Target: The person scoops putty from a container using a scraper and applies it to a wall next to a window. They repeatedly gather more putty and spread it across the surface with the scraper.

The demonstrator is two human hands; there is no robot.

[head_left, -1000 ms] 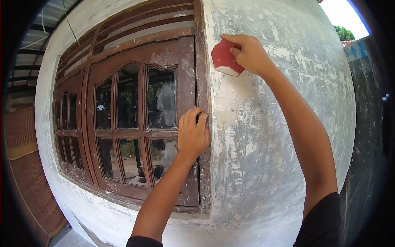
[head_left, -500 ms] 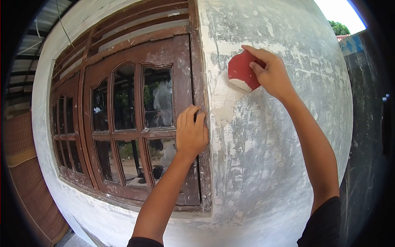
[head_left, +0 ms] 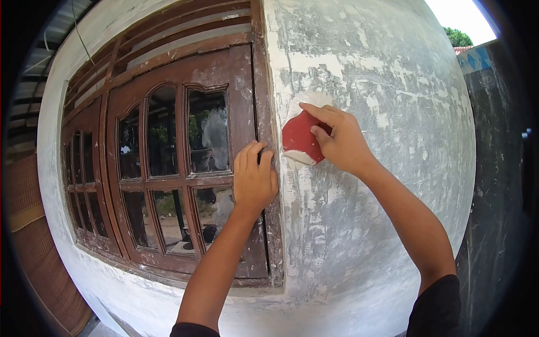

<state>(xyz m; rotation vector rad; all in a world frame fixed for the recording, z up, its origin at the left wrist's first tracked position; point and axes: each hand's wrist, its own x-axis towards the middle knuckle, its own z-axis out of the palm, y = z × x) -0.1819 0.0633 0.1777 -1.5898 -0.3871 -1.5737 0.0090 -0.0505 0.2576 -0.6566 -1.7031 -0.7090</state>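
Observation:
My right hand (head_left: 342,137) grips a flat red scraper (head_left: 300,137) between thumb and fingers and holds it against the grey and white wall (head_left: 370,224), close to the window frame. Pale putty lies along the scraper's lower edge, and a smooth light patch (head_left: 314,99) shows on the wall just above it. On the brown wooden window (head_left: 241,73), my left hand (head_left: 254,177) rests at the right side of the frame, its fingers apart and slightly bent, with nothing seen in it.
Dark glass panes (head_left: 163,132) fill the window on the left. A brown woven panel (head_left: 33,224) stands at the far left under a metal roof. At the right is a dark wall (head_left: 494,168), with a green tree (head_left: 457,37) behind it.
My right hand has moved down and to the left with the red scraper, over the lower part of the putty patch. My left hand stays on the window frame.

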